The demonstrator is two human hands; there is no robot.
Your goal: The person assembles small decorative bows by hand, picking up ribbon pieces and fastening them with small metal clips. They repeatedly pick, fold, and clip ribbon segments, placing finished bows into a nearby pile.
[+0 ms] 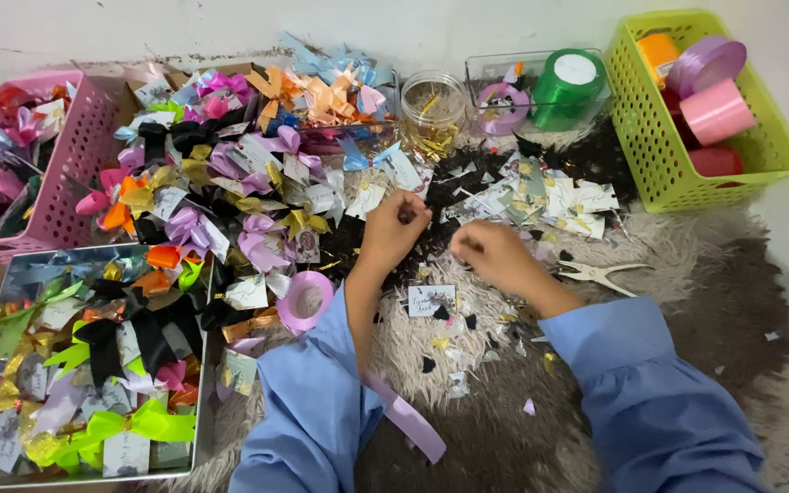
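Observation:
My left hand (pixel 393 228) and my right hand (pixel 495 254) hover close together over a shaggy rug (pixel 687 274), fingers pinched around something small and dark that I cannot make out. Both arms wear light blue sleeves. A small white card (pixel 431 298) lies just below the hands. A strip of lilac ribbon (pixel 408 420) trails under my left forearm. A pink ribbon roll (pixel 304 301) sits left of my left wrist. Scissors (pixel 600 272) lie to the right of my right hand.
A heap of coloured ribbon bows with tags (pixel 230 173) covers the left. A metal tray (pixel 203 383) and a pink basket (pixel 84 137) hold more bows. A green basket (pixel 678 173) holds ribbon rolls; a jar (pixel 432 105) and green roll (pixel 570 87) stand behind.

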